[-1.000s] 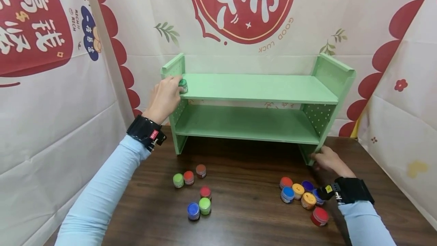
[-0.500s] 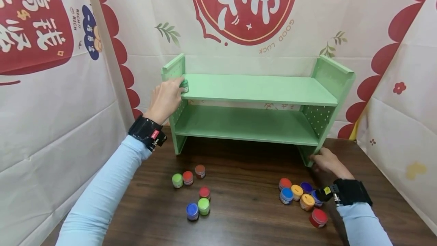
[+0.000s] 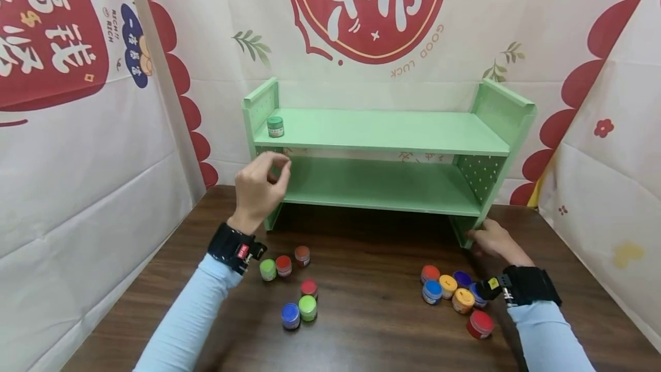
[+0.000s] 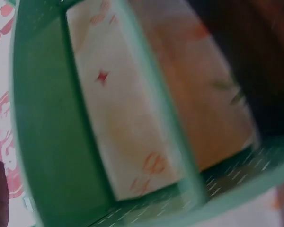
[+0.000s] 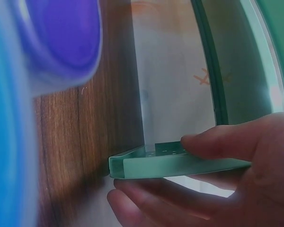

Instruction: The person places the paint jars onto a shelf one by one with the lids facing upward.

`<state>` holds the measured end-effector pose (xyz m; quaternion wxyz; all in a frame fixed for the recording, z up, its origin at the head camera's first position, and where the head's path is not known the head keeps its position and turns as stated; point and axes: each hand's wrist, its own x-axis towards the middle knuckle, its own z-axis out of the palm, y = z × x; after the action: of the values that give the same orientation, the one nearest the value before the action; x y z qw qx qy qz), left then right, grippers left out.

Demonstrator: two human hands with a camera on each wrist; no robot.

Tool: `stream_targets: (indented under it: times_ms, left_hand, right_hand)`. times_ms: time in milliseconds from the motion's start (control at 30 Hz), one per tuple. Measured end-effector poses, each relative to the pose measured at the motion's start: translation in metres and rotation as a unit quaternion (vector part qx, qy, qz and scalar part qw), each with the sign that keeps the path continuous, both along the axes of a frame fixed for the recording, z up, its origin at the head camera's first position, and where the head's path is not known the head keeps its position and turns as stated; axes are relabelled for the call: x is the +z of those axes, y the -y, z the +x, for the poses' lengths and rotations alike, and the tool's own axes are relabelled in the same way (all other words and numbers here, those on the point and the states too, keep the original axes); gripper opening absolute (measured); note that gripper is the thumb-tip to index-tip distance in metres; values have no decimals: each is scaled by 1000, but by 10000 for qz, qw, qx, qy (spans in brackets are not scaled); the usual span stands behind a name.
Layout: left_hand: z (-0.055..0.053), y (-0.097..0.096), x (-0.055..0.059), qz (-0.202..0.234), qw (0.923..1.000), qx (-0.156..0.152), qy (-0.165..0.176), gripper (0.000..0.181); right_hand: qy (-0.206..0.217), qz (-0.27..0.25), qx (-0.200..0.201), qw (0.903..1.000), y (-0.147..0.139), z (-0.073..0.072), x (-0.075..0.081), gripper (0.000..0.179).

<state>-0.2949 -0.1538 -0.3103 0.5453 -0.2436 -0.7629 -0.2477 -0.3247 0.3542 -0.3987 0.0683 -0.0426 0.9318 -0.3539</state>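
Observation:
On the left end of the upper shelf board stands a small jar with a dark green lid [image 3: 276, 127]. My left hand [image 3: 260, 188] is below and in front of it, fingers loosely bent toward the thumb, with nothing between them. The left wrist view is blurred and shows mostly the green two-tier shelf [image 4: 52, 118], with a bit of hand at its left edge. My right hand [image 3: 496, 241] grips the lower front of the shelf's right side panel [image 5: 180, 165], thumb on one face and fingers on the other.
Several paint jars stand on the brown table [image 3: 372, 257]: a left cluster with a lime-lidded jar [image 3: 307, 307] and a blue-lidded jar [image 3: 291, 316], and a right cluster near my right wrist with an orange-lidded jar [image 3: 463, 301] and a red-lidded jar [image 3: 480, 324]. Printed cloth [image 3: 372, 93] hangs behind.
My left hand has let go of the green-lidded jar and moved down toward me, leaving the jar on the upper board. My right hand keeps its grip on the side panel.

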Motion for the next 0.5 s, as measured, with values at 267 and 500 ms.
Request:
stream_targets:
  times_ms: [267,500]
  left_hand:
    - [3,-1,-43,-1236,9766,-868,1533,4]
    - [5,-1,-65,-2587,8911,-199,3724,15]
  right_hand:
    - [-37,-15,-20,10000,4,-3,3,32]
    - [-11,26,-77,10000,0,2,2,30]
